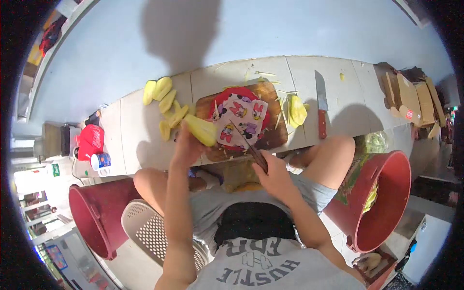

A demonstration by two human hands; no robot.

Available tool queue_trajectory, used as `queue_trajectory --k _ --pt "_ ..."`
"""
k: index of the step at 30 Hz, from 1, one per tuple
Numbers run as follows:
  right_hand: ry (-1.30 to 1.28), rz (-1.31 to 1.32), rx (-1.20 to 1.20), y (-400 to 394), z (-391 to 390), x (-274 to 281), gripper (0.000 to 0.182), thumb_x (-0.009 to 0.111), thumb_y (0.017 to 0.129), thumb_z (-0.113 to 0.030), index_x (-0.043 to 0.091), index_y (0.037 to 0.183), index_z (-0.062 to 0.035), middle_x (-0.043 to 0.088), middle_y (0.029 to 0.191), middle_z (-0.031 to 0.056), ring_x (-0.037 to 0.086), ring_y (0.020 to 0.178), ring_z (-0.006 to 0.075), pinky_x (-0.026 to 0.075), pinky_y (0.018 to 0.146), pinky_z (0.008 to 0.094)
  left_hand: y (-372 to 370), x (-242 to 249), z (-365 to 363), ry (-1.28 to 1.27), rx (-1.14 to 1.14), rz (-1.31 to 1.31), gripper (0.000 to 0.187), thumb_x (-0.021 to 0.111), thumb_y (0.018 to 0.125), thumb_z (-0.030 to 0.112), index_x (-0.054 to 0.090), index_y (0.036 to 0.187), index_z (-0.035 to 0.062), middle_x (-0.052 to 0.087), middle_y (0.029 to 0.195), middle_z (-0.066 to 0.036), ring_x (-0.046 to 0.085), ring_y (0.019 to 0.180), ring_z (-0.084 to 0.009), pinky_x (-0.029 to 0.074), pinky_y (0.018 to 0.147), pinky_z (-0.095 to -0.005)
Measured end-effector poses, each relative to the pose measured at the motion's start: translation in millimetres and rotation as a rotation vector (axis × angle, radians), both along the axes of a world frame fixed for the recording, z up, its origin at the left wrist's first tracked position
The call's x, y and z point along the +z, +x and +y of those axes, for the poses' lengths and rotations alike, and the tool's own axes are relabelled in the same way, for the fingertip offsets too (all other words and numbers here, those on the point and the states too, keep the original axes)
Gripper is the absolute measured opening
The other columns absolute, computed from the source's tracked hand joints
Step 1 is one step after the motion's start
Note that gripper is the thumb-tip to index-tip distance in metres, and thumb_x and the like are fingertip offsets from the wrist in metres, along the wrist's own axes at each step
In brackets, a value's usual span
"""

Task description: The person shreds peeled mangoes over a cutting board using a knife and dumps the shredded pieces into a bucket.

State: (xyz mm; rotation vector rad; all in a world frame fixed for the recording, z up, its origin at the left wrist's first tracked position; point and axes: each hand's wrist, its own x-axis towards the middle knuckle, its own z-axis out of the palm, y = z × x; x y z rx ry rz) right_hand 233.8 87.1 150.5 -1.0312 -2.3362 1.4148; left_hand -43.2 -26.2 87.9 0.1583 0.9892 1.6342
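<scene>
My left hand (187, 147) is closed around a long, peeled yellow-green fruit (201, 130), perhaps a green mango, holding it over the left edge of the cutting board. In my right hand (274, 175) is a knife (257, 156), gripped by its brown handle, its thin blade pointing up and left over a cloth printed with cartoon characters (247, 112). The cloth lies over something round and red on the wooden cutting board (275, 99). Several peeled fruits (166, 99) lie beyond my left hand. More pale yellow pieces (296, 111) sit right of the board.
A second knife with an orange-red handle (322, 123) lies on the tiled counter (345, 82). Thin shreds are scattered behind the board. Red bins (382, 198) stand on both sides of me, with a beige perforated chair (145, 227) at left. Cardboard boxes (411, 99) are at far right.
</scene>
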Motion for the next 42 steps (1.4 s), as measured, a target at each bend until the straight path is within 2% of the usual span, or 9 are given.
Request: queue_trajectory --k 7,10,12,15,25,28,30,35,42 --pt "0.071 0.108 -0.064 -1.0 11.9 -14.7 0.032 0.066 0.089 -0.018 0.057 0.111 0.0046 0.065 0.091 0.0282 0.063 0.088 0.047 0.049 0.076 0.052 70.0 8.7 46.4 -0.25 -0.068 0.044 0.053 0.052 0.099 0.051 0.053 0.125 0.0053 0.064 0.116 -0.011 0.067 0.092 -0.0249 0.056 0.067 -0.0382" --pt "0.026 0.107 -0.09 3.3 13.4 -16.2 0.032 0.065 0.089 -0.017 0.057 0.11 0.0044 0.065 0.09 0.0285 0.063 0.088 0.0472 0.049 0.076 0.0516 63.4 11.7 50.1 -0.351 -0.005 0.419 0.052 0.061 0.095 0.05 0.059 0.115 0.0016 0.066 0.109 -0.016 0.067 0.094 -0.0311 0.055 0.07 -0.0422" --pt "0.028 0.075 -0.088 3.2 13.2 -15.7 0.032 0.065 0.089 -0.018 0.057 0.111 0.0048 0.065 0.091 0.0288 0.062 0.088 0.0479 0.049 0.077 0.0521 58.2 19.2 51.3 -0.738 0.035 1.184 0.055 0.07 0.088 0.048 0.061 0.11 -0.0018 0.066 0.103 -0.024 0.065 0.099 -0.0371 0.053 0.079 -0.0454" --pt "0.057 0.049 -0.086 -1.5 7.7 -29.4 0.034 0.064 0.09 -0.019 0.057 0.113 0.0054 0.065 0.093 0.0294 0.062 0.089 0.0494 0.048 0.08 0.0533 59.2 3.3 50.1 -0.764 0.042 1.429 0.056 0.077 0.082 0.041 0.06 0.11 -0.004 0.067 0.101 -0.027 0.065 0.098 -0.0408 0.05 0.085 -0.0461" --pt "-0.036 0.06 -0.065 -5.7 1.9 -32.7 0.037 0.063 0.091 -0.019 0.053 0.116 0.0061 0.065 0.091 0.0314 0.062 0.088 0.0505 0.049 0.079 0.0553 104.8 -6.5 50.4 -0.386 0.045 1.247 0.04 0.074 0.086 0.018 0.059 0.119 0.0 0.067 0.097 -0.021 0.065 0.092 -0.0347 0.05 0.082 -0.043" --pt "0.032 0.068 -0.1 -5.5 2.6 -41.9 0.032 0.064 0.091 -0.019 0.055 0.113 0.0035 0.064 0.085 0.0282 0.063 0.082 0.0478 0.05 0.071 0.0485 96.0 -17.1 50.0 -0.32 0.087 1.543 0.037 0.073 0.086 0.014 0.059 0.118 0.0016 0.066 0.095 -0.018 0.064 0.093 -0.03 0.05 0.078 -0.0397" --pt "0.041 0.067 -0.1 -4.1 -0.4 -40.8 0.033 0.064 0.091 -0.019 0.055 0.112 0.0037 0.065 0.085 0.028 0.063 0.082 0.0479 0.05 0.07 0.0492 96.1 -18.4 50.3 -0.354 0.197 1.256 0.035 0.073 0.086 0.011 0.06 0.117 0.0024 0.064 0.1 -0.016 0.064 0.095 -0.0278 0.052 0.078 -0.0379" --pt "0.026 0.03 -0.062 1.8 -1.1 -22.7 0.035 0.064 0.092 -0.024 0.053 0.109 0.0046 0.065 0.083 0.0282 0.064 0.082 0.0489 0.05 0.07 0.052 93.6 -19.9 47.0 -0.207 0.167 1.191 0.03 0.068 0.086 0.005 0.059 0.114 0.0023 0.061 0.119 -0.016 0.063 0.106 -0.029 0.052 0.09 -0.0395" --pt "0.02 -0.124 -0.034 2.5 0.0 -32.2 0.035 0.06 0.095 -0.027 0.047 0.102 0.0047 0.063 0.078 0.0315 0.064 0.077 0.0514 0.05 0.066 0.0574 73.9 -40.4 51.0 0.036 0.128 1.687 0.025 0.063 0.084 0.006 0.06 0.108 0.002 0.054 0.12 -0.019 0.055 0.107 -0.0368 0.044 0.093 -0.0456"
